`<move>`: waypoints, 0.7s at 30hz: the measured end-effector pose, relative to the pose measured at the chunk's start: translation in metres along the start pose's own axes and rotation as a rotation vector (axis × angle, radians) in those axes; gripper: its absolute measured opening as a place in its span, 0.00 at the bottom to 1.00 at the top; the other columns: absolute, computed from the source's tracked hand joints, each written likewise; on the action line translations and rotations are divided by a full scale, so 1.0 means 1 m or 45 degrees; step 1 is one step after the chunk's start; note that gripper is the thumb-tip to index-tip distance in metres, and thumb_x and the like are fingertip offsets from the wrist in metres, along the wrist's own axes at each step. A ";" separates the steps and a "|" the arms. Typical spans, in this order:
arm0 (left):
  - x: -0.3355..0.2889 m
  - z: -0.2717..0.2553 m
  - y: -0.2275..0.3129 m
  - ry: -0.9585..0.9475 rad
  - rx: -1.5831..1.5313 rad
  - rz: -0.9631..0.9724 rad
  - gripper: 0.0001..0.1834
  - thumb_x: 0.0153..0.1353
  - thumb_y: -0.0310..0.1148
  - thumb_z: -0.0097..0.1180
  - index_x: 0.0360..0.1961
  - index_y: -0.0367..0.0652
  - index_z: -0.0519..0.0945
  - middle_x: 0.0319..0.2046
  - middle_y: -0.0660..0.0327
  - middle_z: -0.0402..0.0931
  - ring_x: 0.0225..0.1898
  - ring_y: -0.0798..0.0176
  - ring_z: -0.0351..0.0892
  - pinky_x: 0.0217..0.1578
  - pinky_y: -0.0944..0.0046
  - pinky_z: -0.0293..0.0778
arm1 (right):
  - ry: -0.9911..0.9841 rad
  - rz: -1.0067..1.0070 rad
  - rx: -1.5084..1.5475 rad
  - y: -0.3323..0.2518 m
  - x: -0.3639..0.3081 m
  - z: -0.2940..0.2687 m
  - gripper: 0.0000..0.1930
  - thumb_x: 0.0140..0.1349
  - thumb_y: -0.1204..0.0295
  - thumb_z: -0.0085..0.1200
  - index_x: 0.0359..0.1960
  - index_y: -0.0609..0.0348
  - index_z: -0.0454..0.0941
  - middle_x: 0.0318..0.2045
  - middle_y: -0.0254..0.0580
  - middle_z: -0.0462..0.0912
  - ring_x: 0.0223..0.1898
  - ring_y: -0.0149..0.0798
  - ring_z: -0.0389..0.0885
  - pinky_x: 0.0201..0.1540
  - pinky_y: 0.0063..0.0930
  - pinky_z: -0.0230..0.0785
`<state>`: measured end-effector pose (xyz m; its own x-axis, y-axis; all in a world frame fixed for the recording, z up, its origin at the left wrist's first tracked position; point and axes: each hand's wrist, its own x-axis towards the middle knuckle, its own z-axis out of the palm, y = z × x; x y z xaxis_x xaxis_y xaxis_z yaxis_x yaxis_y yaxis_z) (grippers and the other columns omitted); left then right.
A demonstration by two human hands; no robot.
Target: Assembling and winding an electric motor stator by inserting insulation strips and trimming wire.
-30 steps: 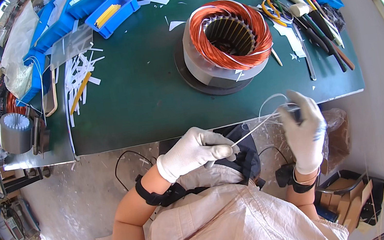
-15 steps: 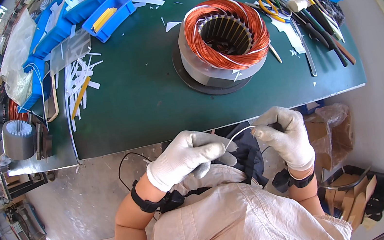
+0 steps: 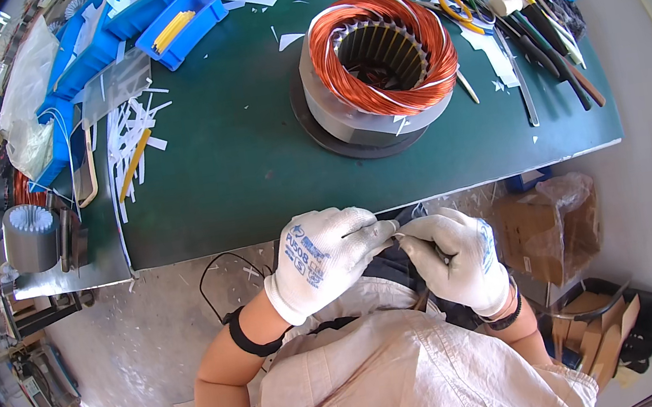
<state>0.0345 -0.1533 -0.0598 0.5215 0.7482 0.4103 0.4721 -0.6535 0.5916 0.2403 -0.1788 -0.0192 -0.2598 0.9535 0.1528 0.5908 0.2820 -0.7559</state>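
My left hand (image 3: 324, 259), in a white glove with blue print on its back, pinches just beyond the table's front edge. My right hand (image 3: 457, 258), gloved alike, is closed too, its fingertips meeting the left ones. Between them is a thin white cord, almost wholly hidden by the gloves now. Ahead on the table stands a motor stator (image 3: 372, 55), a grey metal ring wound with a thick bundle of copper wire and tied with white cord. Neither hand touches it.
The green table (image 3: 208, 195) carries scattered white paper strips (image 3: 125, 140) and a blue bin of yellow sticks (image 3: 181, 31) at left. Pliers (image 3: 455, 6), mallets and other hand tools lie at right. A cardboard box (image 3: 547, 231) stands on the floor at right.
My hands have come together, and the white cord that arched between them is now mostly hidden. My left hand turned its back upward; my right moved left and slightly down.
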 end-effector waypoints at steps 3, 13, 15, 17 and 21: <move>0.002 -0.007 0.002 -0.006 -0.084 -0.102 0.12 0.44 0.28 0.72 0.32 0.48 0.86 0.27 0.62 0.79 0.26 0.59 0.80 0.26 0.62 0.75 | -0.043 -0.124 -0.017 -0.003 0.004 0.001 0.06 0.54 0.77 0.64 0.35 0.57 0.84 0.25 0.45 0.82 0.22 0.46 0.81 0.26 0.34 0.74; 0.006 -0.023 0.015 0.156 -0.781 -0.435 0.13 0.44 0.23 0.76 0.25 0.42 0.80 0.29 0.59 0.80 0.33 0.64 0.79 0.35 0.66 0.75 | -0.061 -0.132 0.177 -0.004 0.004 -0.006 0.09 0.53 0.78 0.65 0.37 0.58 0.85 0.21 0.43 0.80 0.19 0.43 0.79 0.23 0.34 0.70; 0.006 -0.025 0.018 0.158 -0.969 -0.461 0.13 0.45 0.21 0.75 0.27 0.42 0.80 0.31 0.58 0.81 0.34 0.65 0.80 0.37 0.66 0.76 | -0.065 -0.163 0.192 -0.005 0.002 -0.006 0.09 0.53 0.78 0.65 0.37 0.58 0.85 0.20 0.43 0.79 0.19 0.43 0.78 0.22 0.33 0.70; 0.006 -0.028 0.019 0.114 -1.184 -0.439 0.13 0.49 0.15 0.70 0.32 0.39 0.80 0.37 0.55 0.83 0.39 0.65 0.83 0.42 0.66 0.78 | -0.114 -0.187 0.159 -0.005 -0.001 -0.006 0.09 0.52 0.78 0.65 0.37 0.58 0.85 0.19 0.41 0.78 0.18 0.42 0.78 0.21 0.33 0.68; 0.003 -0.038 0.020 0.218 -1.384 -0.579 0.12 0.53 0.10 0.63 0.32 0.37 0.78 0.37 0.53 0.83 0.39 0.63 0.84 0.39 0.67 0.79 | -0.143 -0.248 0.130 -0.004 -0.005 -0.006 0.10 0.51 0.78 0.65 0.37 0.58 0.86 0.19 0.40 0.78 0.17 0.41 0.77 0.20 0.32 0.68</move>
<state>0.0190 -0.1597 -0.0202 0.3212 0.9457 0.0491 -0.3039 0.0538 0.9512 0.2439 -0.1843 -0.0128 -0.4479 0.8627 0.2348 0.4426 0.4421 -0.7802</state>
